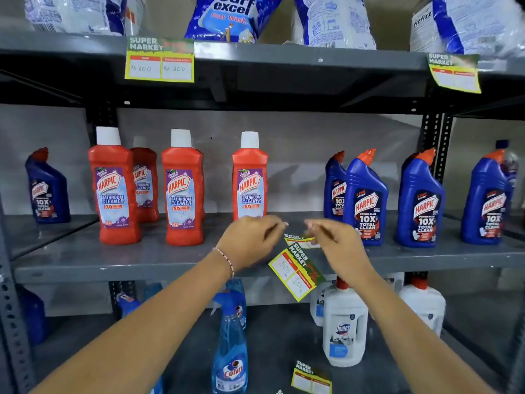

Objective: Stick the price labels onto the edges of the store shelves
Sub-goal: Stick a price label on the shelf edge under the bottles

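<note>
Both hands work over the front of the middle shelf (142, 268), between the red bathroom-cleaner bottles (181, 191) and the blue toilet-cleaner bottles (366, 200). Left hand (250, 243) and right hand (332, 243) are curled toward each other, fingertips drawn together near a small label piece (302, 241) lying on the shelf top; motion blur at the tips, so cannot tell whether either hand actually pinches it. A written price label (297, 274) hangs tilted over the shelf edge below the right hand, apparently tucked under that palm rather than stuck. Two labels already sit on the upper shelf edge: one square (159, 59), one at far right (454, 72) drooping at a corner. Another label (311, 378) lies on the lower shelf. Judgement: step in hand is readying the adhesive or backing. To do it well: keep the label's top band level with the shelf lip, press from centre outward, rub both corners down, centre it under the product it prices
</note>
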The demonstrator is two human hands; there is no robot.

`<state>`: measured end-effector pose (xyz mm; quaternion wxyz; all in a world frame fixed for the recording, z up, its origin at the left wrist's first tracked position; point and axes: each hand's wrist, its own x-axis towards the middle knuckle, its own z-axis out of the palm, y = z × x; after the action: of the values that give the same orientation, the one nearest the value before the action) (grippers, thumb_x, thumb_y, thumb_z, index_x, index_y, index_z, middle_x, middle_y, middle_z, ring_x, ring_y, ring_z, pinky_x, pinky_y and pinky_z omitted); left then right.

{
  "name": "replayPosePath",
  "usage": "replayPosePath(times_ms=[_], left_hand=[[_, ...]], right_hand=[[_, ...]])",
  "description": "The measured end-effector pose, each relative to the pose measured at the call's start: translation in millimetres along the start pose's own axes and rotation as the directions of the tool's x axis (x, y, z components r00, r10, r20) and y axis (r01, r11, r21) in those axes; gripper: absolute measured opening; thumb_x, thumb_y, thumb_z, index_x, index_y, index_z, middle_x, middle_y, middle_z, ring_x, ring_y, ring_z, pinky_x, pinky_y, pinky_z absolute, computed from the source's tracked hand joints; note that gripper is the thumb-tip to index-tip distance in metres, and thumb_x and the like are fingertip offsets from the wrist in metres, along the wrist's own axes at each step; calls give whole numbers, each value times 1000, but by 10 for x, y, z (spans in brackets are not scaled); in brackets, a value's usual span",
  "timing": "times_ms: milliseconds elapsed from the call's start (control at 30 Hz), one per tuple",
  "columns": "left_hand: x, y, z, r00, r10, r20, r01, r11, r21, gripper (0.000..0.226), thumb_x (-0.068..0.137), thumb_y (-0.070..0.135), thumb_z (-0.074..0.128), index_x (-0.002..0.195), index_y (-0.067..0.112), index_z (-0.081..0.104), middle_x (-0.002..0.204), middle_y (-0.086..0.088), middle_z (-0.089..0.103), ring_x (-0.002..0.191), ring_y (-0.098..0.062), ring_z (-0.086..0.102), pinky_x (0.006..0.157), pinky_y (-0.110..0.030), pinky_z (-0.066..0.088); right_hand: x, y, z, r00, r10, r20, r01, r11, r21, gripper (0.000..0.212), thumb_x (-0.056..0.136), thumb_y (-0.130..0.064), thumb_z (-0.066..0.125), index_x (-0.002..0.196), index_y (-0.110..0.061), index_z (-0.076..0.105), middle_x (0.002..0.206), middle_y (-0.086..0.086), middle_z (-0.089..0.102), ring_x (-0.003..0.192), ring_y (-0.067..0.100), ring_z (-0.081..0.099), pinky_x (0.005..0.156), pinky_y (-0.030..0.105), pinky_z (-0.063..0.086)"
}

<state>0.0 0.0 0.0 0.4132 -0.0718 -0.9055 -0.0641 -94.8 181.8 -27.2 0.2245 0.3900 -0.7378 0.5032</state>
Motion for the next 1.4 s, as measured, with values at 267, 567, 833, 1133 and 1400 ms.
replayPosePath(times_ms=[267, 567, 833, 1133, 1400], left_hand=[[-198, 48, 438, 942, -291, 164, 334, 829, -448, 10, 76, 16, 77, 86, 13, 76, 77, 1, 72, 63, -2, 57, 62, -21, 50], [-1045, 96, 260, 783, -611, 114, 459, 445, -769, 7, 78, 12, 75, 74, 17, 77, 67, 1, 74, 61, -6, 60, 60, -23, 51], [-1586, -580, -313, 437, -896, -79, 414, 278, -867, 16, 82, 10, 71, 68, 16, 74, 57, 10, 72, 58, -4, 61, 59, -19, 54], [-1722, -991, -483, 370, -916, -155, 441, 320, -839, 14, 81, 18, 73, 74, 7, 76, 70, -9, 74, 64, -11, 64, 64, -29, 55], [-1697, -1150, -495, 410, -888, -209, 553, 423, -718, 30, 72, 34, 81, 56, 12, 68, 55, -10, 68, 51, -10, 56, 54, -33, 50]], right_hand=[[-270, 306, 249, 986, 61, 153, -56, 998, -32, 19, 78, -4, 77, 94, -14, 78, 92, -17, 62, 97, 19, 63, 87, 29, 51], [-678, -158, 315, 959, 151, 240, -217, 935, 280, 31, 79, -5, 77, 88, -35, 74, 81, -7, 77, 79, 0, 70, 68, 16, 55], [-597, -775, 1559, 965, -151, 215, 115, 978, 175, 23, 74, -12, 80, 91, -26, 75, 91, -21, 63, 93, -3, 60, 87, 13, 44], [-599, -1004, 2119, 981, -176, 80, 175, 984, 23, 25, 78, -19, 78, 101, -28, 75, 106, -6, 64, 92, -6, 38, 91, 40, 40], [-642, -957, 2210, 983, -174, 60, 180, 978, -102, 28, 83, -20, 75, 109, -30, 71, 105, -8, 57, 96, 23, 42, 79, 16, 30]])
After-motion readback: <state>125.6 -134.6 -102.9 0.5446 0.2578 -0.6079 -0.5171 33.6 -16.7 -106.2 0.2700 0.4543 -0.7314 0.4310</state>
